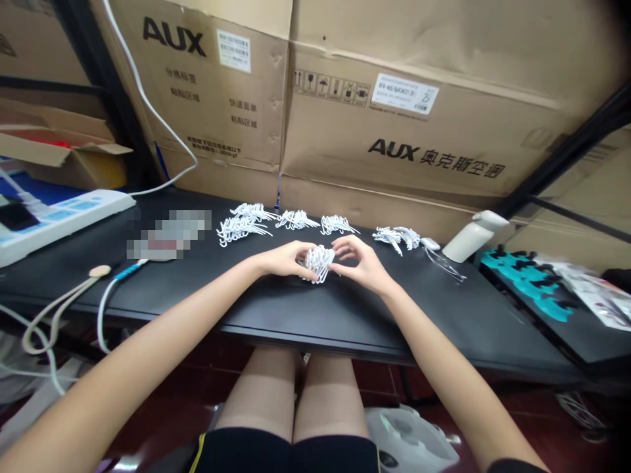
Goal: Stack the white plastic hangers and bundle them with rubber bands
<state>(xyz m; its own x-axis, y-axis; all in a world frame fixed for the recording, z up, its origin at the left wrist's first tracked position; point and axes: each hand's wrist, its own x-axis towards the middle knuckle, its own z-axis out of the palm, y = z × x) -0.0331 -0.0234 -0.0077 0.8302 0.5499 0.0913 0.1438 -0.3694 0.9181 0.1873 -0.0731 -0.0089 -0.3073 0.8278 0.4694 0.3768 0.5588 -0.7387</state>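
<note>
Just above the middle of the black table (296,322), my left hand (288,258) is closed round the left side of a bunch of white hooks (320,261). My right hand (361,264) is at the bunch's right side, thumb and fingers curved and apart, with the thumb tip at its edge. Behind the hands lie more white hooks in sorted clusters: two at the left (241,228), one near the middle (296,219), one further right (339,225). Another group of white hooks (396,237) lies in looser order to the right.
A white bottle (473,236) leans over at the right, beside a thin cable (445,265). Teal pieces with black parts (530,282) lie further right. On the left are a power strip (64,223), a beige strap (49,315) and a blurred-out item (170,236). Large cardboard boxes (340,131) stand behind.
</note>
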